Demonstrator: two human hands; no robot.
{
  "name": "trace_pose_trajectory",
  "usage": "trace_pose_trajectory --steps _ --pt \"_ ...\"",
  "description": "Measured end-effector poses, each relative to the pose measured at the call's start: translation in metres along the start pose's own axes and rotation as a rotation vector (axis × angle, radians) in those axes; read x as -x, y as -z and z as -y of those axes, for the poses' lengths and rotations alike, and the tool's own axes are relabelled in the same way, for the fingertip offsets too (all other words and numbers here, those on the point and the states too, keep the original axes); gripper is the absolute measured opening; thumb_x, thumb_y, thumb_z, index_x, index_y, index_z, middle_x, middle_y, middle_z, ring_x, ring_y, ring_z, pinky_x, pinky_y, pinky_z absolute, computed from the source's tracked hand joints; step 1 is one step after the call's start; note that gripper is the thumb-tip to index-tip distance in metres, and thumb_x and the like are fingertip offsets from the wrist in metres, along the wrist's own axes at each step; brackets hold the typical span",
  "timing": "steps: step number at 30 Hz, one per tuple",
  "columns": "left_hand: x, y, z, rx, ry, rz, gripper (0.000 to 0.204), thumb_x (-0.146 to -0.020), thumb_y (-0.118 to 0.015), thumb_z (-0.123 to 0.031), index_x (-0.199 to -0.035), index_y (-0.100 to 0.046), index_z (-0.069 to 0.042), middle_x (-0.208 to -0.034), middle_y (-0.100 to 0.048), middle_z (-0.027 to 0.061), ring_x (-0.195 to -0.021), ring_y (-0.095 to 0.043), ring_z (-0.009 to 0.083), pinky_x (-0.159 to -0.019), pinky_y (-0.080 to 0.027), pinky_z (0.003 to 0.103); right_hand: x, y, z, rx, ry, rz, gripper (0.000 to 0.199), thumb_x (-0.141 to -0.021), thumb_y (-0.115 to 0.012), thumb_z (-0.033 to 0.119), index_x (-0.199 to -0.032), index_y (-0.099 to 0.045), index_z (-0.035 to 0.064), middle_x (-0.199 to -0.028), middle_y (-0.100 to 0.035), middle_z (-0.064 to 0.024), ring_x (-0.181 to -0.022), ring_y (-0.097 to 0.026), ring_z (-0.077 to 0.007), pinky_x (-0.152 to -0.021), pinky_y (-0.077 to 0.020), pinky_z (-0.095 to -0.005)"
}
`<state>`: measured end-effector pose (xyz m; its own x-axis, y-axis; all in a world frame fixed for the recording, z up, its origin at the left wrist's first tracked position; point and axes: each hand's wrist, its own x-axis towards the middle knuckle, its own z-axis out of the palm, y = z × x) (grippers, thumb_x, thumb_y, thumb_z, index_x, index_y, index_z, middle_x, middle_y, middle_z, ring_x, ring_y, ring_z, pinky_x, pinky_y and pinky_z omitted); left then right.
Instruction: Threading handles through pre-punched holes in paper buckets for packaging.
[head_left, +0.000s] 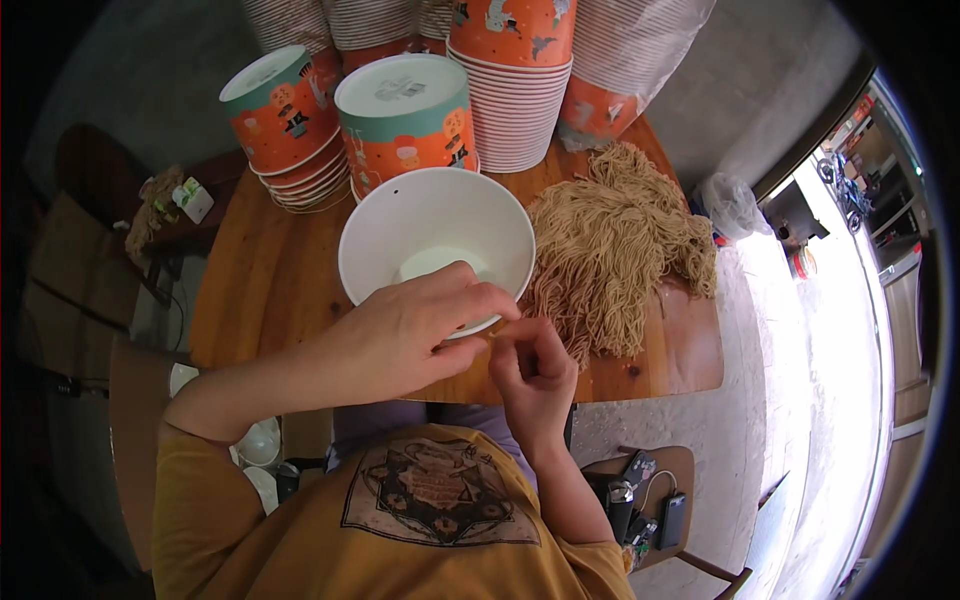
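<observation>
A white-lined paper bucket (pixel 370 245) tips its open mouth toward me on the wooden table, with a small hole near its far rim. My left hand (pixel 420 325) reaches across the near rim, fingers curled over it and thumb outside, closed on the bucket wall. Just right of that rim, my right hand (pixel 535 375) is closed in a pinch on what looks like a thin tan cord end, mostly hidden by the fingers. The fingertips of both hands almost meet. To the right of the bucket lies a heap of tan cords (pixel 625 245).
Behind the bucket stand upturned orange-and-green paper buckets (pixel 400 120) and tall bucket stacks (pixel 512 110), one wrapped in clear plastic (pixel 640 60). The wooden table (pixel 270 270) ends close to my body. A stool (pixel 675 470) at lower right carries a phone and a dark flask.
</observation>
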<state>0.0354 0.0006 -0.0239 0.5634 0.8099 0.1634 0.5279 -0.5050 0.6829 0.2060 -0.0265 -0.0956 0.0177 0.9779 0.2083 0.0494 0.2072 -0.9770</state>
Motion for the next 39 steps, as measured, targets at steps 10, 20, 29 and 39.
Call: trace_pose_trajectory --steps 10,20,29,39 --pt "0.005 -0.006 0.004 -0.217 -0.267 -0.079 0.019 -0.078 -0.067 -0.005 -0.093 -0.055 -0.004 -0.091 -0.050 0.0085 -0.083 -0.058 0.0266 -0.068 -0.050 0.037 0.002 0.009 0.006 -0.397 -0.289 0.122 0.005 -0.092 -0.061 0.007 -0.090 -0.062 0.0029 -0.068 -0.049 0.0099 -0.061 -0.040 0.0016 -0.056 -0.0316 -0.0156" --pt "0.002 -0.008 0.002 -0.307 -0.366 -0.144 0.031 -0.074 -0.072 -0.003 -0.103 -0.063 -0.004 -0.105 -0.054 0.0083 -0.096 -0.057 0.0278 -0.078 -0.050 0.036 0.002 0.015 0.003 -0.431 -0.306 0.179 0.006 -0.092 -0.061 0.008 -0.088 -0.061 0.0036 -0.070 -0.050 0.0089 -0.064 -0.041 0.0015 -0.056 -0.0311 -0.0166" --pt "0.002 -0.009 0.008 -0.570 -0.557 -0.194 0.020 -0.073 -0.062 -0.009 -0.090 -0.059 0.002 -0.106 -0.054 0.0122 -0.105 -0.053 0.0291 -0.087 -0.047 0.040 0.003 0.018 0.006 -0.434 -0.340 0.272 0.007 -0.094 -0.061 0.010 -0.091 -0.061 0.0042 -0.074 -0.052 0.0091 -0.066 -0.041 0.0012 -0.059 -0.0313 -0.0165" --pt "0.003 -0.012 0.001 -0.283 -0.283 -0.164 0.022 -0.075 -0.063 -0.002 -0.092 -0.050 -0.002 -0.102 -0.054 0.0126 -0.093 -0.058 0.0308 -0.076 -0.050 0.040 0.004 0.007 -0.003 -0.589 -0.405 0.185 0.007 -0.093 -0.060 0.010 -0.087 -0.058 0.0056 -0.071 -0.049 0.0091 -0.064 -0.040 0.0013 -0.057 -0.0313 -0.0162"
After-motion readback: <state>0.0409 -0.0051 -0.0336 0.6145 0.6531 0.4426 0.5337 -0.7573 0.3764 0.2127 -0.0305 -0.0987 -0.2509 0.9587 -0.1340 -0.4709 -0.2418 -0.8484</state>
